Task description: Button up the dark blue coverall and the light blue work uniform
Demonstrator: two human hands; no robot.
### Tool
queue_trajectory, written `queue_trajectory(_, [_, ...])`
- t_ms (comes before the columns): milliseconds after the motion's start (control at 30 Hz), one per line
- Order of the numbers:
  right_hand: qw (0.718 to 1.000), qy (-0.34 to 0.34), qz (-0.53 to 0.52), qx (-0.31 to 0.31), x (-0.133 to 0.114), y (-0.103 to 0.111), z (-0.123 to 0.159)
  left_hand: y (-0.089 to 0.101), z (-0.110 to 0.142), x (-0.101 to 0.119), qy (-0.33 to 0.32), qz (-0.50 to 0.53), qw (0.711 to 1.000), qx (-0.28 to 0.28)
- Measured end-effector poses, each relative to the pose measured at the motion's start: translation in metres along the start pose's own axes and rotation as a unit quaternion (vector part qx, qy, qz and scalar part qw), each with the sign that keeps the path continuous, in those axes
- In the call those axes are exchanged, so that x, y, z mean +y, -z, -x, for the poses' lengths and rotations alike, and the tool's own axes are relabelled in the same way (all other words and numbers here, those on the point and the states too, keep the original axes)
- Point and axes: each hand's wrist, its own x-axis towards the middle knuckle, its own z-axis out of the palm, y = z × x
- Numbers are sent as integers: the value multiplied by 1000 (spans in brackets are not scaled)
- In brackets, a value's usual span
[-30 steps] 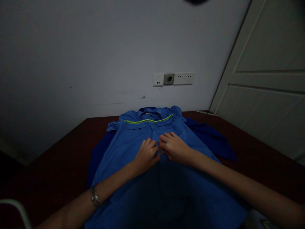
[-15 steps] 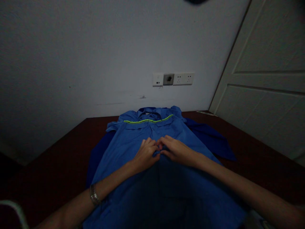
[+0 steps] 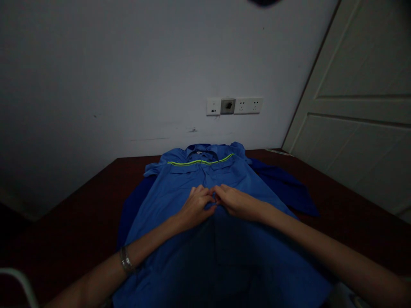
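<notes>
Curving in at the lower left edge is a pale tube-like piece [image 3: 22,276], its full form outside the view. A reddish-brown table [image 3: 96,188] extends across, its far edge against a pale wall [image 3: 128,77] that bears scuff marks [image 3: 192,130] above the tabletop. A metallic band [image 3: 126,259] encircles the left wrist. Dark blue cloth [image 3: 133,209] shows along the left side of a light blue work shirt [image 3: 167,192], which lies spread front up on top of it, collar [image 3: 201,152] toward the wall. A yellow-green stripe [image 3: 192,162] crosses the shirt's chest above two pocket flaps.

The left hand [image 3: 196,205] is at the middle of the shirt front, fingers curled and thumb beneath, pinching the cloth at the front opening. The right hand [image 3: 233,200] meets it from the other side, likewise bent and pinching at the opening; the fingertips nearly touch, and any button there is too small to make out. The lower shirt is in deep shadow.

On the wall, a row of switch and socket plates [image 3: 236,106] includes one grey unit. To the right, a dark blue sleeve [image 3: 285,186] extends over the table; a panelled door [image 3: 356,107] stands beyond.
</notes>
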Motion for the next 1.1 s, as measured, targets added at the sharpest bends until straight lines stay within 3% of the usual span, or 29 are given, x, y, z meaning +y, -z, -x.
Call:
queue_trajectory(300, [970, -32, -239, 35, 10, -5, 0, 4, 6, -3, -9, 42, 999, 15])
queue_trajectory(700, [958, -68, -255, 113, 11, -15, 6, 4, 3, 1, 40, 117, 992, 17])
queue_trajectory(900, [977, -40, -204, 49, 10, -3, 5, 2, 2, 2, 48, 125, 991, 4])
queue_trajectory(1100, [998, 19, 41, -37, -8, 17, 0, 1, -2, 1, 43, 107, 993, -10])
